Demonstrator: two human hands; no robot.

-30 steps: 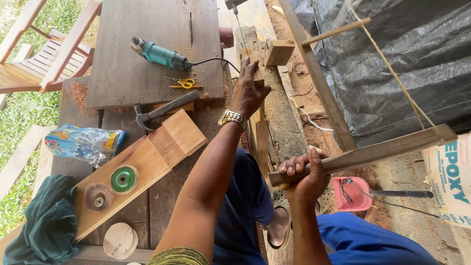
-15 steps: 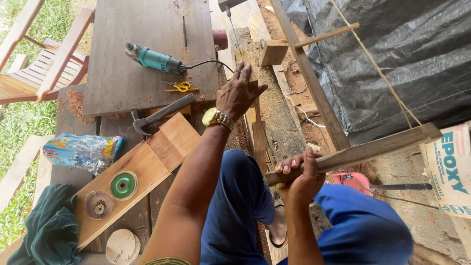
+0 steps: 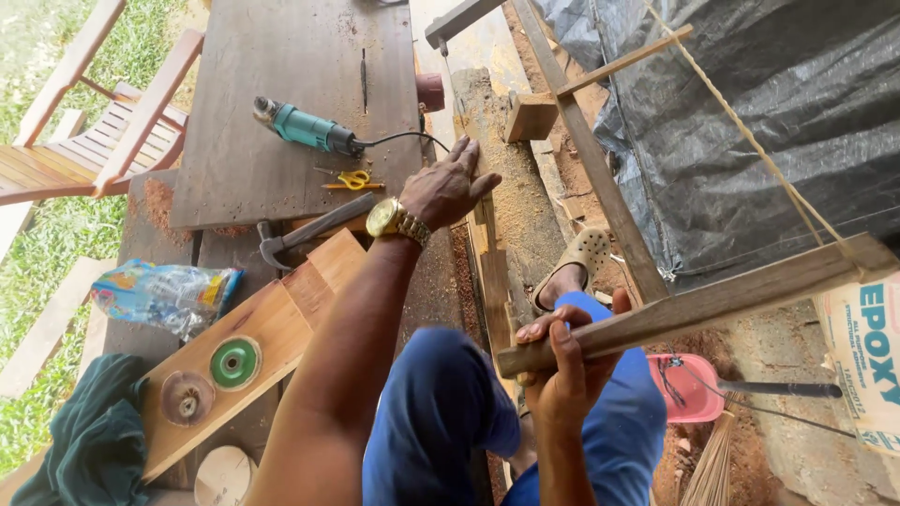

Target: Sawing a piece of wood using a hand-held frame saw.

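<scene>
since half a second ago the right hand (image 3: 562,370) has pulled the long wooden frame-saw arm (image 3: 694,305) nearer the body, fist clenched round its end. the left hand (image 3: 450,187) lies released, fingers spread flat on the narrow upright wooden plank (image 3: 487,272) at the bench edge. beside the wrist rest a grey claw hammer (image 3: 309,231) and yellow scissors (image 3: 352,179).

My left forearm (image 3: 347,328) covers part of the hammer (image 3: 300,234) handle and the plank (image 3: 272,328) beyond it. The wooden frame bar (image 3: 694,300) in my right hand (image 3: 562,375) runs off the right edge, and the green cloth (image 3: 84,440) left of my arm is cut off too.
</scene>
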